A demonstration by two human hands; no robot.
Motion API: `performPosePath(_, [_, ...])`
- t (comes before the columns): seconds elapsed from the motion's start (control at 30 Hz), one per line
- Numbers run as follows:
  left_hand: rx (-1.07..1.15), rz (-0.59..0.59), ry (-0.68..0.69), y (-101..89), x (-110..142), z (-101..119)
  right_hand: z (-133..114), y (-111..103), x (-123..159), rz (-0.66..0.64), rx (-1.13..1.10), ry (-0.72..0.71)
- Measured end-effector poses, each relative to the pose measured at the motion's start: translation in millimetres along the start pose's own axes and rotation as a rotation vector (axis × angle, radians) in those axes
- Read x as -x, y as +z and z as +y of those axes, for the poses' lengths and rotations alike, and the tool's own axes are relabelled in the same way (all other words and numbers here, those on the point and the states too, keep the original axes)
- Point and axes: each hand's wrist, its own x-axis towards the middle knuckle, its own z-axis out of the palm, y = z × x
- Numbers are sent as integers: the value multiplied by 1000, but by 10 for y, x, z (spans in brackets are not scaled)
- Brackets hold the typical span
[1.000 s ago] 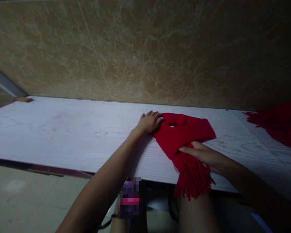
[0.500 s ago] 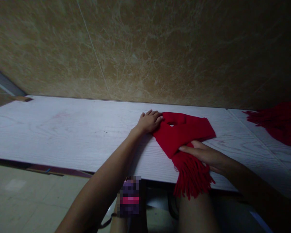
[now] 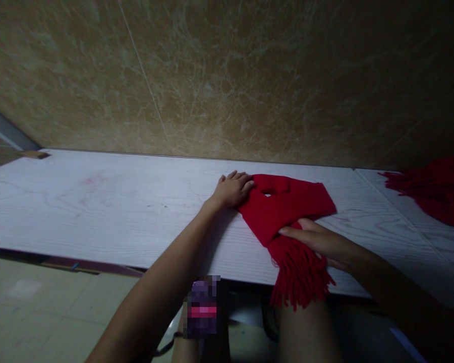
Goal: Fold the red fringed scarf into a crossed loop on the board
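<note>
A red scarf (image 3: 272,214) lies folded over itself on the white wood-grain table, leaving a small gap near its upper left. Its fringe (image 3: 300,277) hangs over the table's front edge. My left hand (image 3: 232,189) rests flat on the scarf's left fold, fingers stretched out. Near the fringe, my right hand (image 3: 321,242) holds the scarf, thumb on top and the other fingers partly hidden under the cloth.
More red fringed cloth (image 3: 439,191) lies at the table's right end. Behind the table (image 3: 98,201) stands a marbled brown wall (image 3: 219,80). A small wooden block (image 3: 36,154) sits at the far left corner. Below the front edge are my legs and a pixelated patch.
</note>
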Motion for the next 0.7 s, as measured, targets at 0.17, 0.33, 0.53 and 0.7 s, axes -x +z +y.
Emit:
performPosePath(0.17, [-2,5,-7,9,-12,-8,23,-29,-7,-1,6,-7])
performPosePath(0.33, [6,11,4,19,-20,-17,42,-51,-29,-10,32,-17])
performPosePath(0.53, [4,9,0,18,-19,-11,43,-41,-36,-26,20,-21])
performPosePath(0.7, [-1,8,1,8,-16,-3,11,-17,-5,5,12,-4])
